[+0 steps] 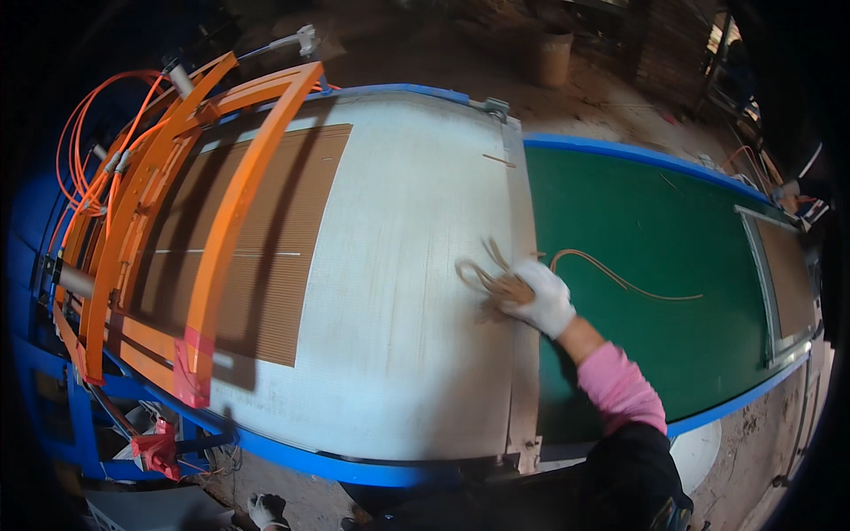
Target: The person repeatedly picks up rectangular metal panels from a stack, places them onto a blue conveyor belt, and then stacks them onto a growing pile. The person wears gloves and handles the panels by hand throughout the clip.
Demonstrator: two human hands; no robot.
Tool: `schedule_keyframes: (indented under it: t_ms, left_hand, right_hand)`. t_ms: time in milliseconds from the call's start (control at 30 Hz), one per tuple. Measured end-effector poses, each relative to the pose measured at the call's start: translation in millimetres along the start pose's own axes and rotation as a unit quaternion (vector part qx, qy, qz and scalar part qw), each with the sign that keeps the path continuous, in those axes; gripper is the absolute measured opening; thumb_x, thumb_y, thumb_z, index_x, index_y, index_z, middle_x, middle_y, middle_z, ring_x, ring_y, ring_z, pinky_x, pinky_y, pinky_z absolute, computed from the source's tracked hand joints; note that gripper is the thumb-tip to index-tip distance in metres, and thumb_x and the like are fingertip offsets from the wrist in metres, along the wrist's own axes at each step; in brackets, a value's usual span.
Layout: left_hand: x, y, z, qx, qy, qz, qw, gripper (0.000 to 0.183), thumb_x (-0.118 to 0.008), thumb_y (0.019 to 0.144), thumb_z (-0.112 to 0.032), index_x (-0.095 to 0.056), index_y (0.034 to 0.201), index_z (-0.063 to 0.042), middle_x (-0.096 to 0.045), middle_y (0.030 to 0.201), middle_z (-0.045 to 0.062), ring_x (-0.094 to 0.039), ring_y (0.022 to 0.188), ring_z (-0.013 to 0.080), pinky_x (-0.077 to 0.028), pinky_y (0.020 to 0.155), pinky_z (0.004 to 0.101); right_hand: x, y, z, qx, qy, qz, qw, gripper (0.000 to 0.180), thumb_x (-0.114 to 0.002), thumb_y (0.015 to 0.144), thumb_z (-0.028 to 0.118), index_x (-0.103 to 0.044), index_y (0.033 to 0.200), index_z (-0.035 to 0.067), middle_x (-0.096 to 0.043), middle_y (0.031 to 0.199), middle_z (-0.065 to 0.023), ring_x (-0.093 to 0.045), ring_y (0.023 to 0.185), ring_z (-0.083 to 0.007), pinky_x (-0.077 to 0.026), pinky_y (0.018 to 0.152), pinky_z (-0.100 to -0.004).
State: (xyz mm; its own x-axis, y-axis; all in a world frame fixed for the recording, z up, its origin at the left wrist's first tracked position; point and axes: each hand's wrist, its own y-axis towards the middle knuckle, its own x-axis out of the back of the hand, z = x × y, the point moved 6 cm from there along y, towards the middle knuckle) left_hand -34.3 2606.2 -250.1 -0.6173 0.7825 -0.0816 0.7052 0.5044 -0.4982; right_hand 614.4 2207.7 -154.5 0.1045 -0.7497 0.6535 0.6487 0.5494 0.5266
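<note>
My right hand (pixel 541 299), in a white glove, is closed on a bundle of thin brown strips (pixel 503 287) above the right edge of the white conveyor belt (pixel 398 265). Some strips loop out past the fingers, blurred. Just right of the hand, a long curved brown strip (pixel 621 282) lies on the green belt (pixel 664 232). A short strip (pixel 498 160) rests near the white belt's far right edge. My left hand (pixel 262 511), apparently, is the white-gloved one low at the bottom edge; its fingers are too small and dark to read. A ribbed brown sheet (pixel 285 265) lies on the white belt at left.
An orange metal frame (pixel 232 219) with orange hoses and cylinders stands over the ribbed sheet. Blue rails (pixel 312 461) edge the belts. A metal-framed brown panel (pixel 783 272) is at the green belt's right end. A brown bin (pixel 554 60) stands on the floor beyond.
</note>
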Motion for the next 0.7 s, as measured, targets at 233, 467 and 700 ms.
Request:
schedule_keyframes:
  t_ms: [233, 467, 700]
  left_hand:
    - [-34.8, 16.1, 5.7, -0.05, -0.534, 0.023, 0.844, 0.039, -0.044, 0.08, -0.038, -0.048, 0.049, -0.015, -0.048, 0.048, 0.003, -0.052, 0.054, 0.022, -0.037, 0.057, 0.037]
    - [-80.4, 15.1, -4.9, -0.058, -0.974, 0.003, -0.217, 0.009, -0.053, 0.076, -0.016, -0.061, 0.073, -0.019, -0.06, 0.073, 0.002, -0.059, 0.076, 0.0211, -0.043, 0.063, 0.0381]
    - [-63.5, 8.0, 0.8, -0.067, -0.962, 0.018, -0.265, 0.011, -0.05, 0.08, -0.02, -0.061, 0.079, -0.02, -0.061, 0.081, 0.001, -0.059, 0.084, 0.0193, -0.043, 0.065, 0.0381]
  right_hand:
    - [124.5, -129.7, -142.1, -0.442, -0.415, -0.049, 0.794, 0.059, -0.066, 0.066, 0.028, -0.043, 0.12, 0.017, -0.04, 0.124, -0.0085, -0.039, 0.115, -0.0282, -0.038, 0.09, -0.0443]
    - [66.0, -104.7, -87.7, -0.268, -0.143, -0.086, 0.949, 0.027, -0.055, 0.073, 0.016, -0.059, 0.1, 0.014, -0.059, 0.104, -0.0101, -0.053, 0.101, -0.029, -0.043, 0.086, -0.0388]
    - [28.2, -146.4, -113.5, -0.505, 0.088, -0.004, 0.859, 0.032, -0.053, 0.079, 0.026, -0.06, 0.107, 0.012, -0.063, 0.1, -0.0097, -0.059, 0.093, -0.0253, -0.046, 0.082, -0.0329]
